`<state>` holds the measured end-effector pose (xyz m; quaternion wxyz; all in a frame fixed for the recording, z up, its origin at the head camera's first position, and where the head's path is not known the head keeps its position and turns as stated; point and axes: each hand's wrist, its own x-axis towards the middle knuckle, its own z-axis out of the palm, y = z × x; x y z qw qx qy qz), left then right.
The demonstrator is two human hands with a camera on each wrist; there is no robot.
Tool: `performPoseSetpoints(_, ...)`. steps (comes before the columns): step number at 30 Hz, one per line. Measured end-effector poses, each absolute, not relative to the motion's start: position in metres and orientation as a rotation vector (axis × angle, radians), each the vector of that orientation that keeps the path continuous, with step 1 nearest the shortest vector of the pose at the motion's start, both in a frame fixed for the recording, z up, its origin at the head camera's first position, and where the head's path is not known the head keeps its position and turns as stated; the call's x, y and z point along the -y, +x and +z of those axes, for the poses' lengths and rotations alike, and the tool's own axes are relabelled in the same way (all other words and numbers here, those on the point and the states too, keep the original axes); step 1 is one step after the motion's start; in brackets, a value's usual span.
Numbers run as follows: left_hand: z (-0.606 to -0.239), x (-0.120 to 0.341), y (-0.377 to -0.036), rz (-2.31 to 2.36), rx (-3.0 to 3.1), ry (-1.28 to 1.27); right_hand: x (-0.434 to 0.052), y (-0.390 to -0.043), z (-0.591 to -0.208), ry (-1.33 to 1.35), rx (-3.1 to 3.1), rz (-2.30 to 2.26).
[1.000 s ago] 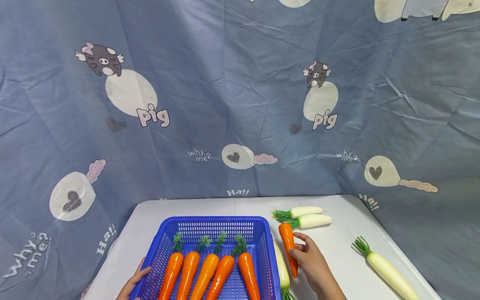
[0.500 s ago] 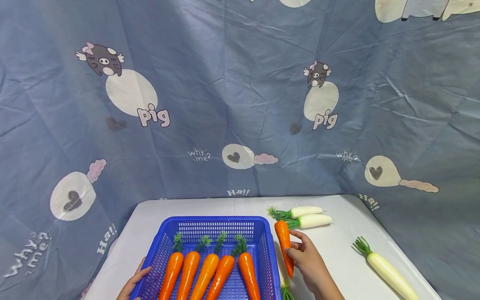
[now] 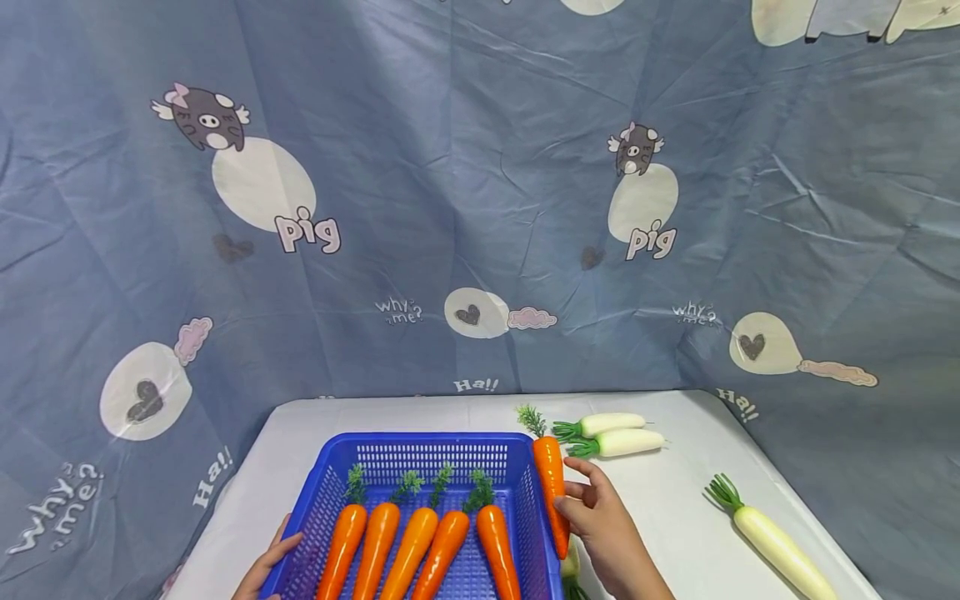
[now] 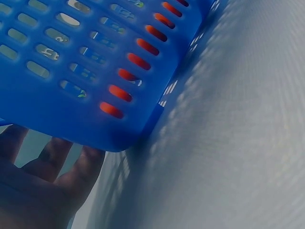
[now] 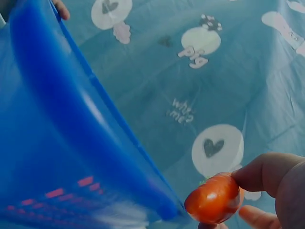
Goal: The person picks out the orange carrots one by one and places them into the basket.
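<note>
Over the right rim of a blue plastic basket (image 3: 534, 467), my right hand (image 3: 600, 529) pinches an orange carrot (image 3: 551, 487) between thumb and fingers. The carrot's green leafy top points away from me, its tip toward me. The right wrist view shows this carrot (image 5: 213, 200) end-on beside the basket's side. My left hand (image 3: 266, 569) holds the basket's left rim, and in the left wrist view its fingers (image 4: 86, 174) go behind the basket's edge. Inside lie several carrots (image 3: 412, 550) in a row, leafy tops toward the far wall.
Two white radishes (image 3: 626, 442) lie at the table's far side, right of the basket. Another radish (image 3: 780, 546) lies farther right. A further radish (image 3: 572, 567) by the basket's right wall is partly hidden by my hand. A blue patterned cloth (image 3: 480, 208) hangs behind the white table.
My right hand has moved left with the carrot, from above the radish beside the basket to the basket's right rim. The left hand and the basket have stayed in place.
</note>
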<state>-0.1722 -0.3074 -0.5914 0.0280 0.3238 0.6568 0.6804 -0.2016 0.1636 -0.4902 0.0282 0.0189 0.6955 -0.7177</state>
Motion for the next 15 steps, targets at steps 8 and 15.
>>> performPoseSetpoints(8, -0.59, 0.307, -0.17, 2.098, -2.051, 0.941, -0.155, -0.196, -0.485, 0.001, -2.095, -2.199)
performPoseSetpoints(15, -0.589, 0.305, -0.167, 2.093, -2.106, 0.883, -0.146, -0.192, -0.478, -0.012, -2.131, -2.183)
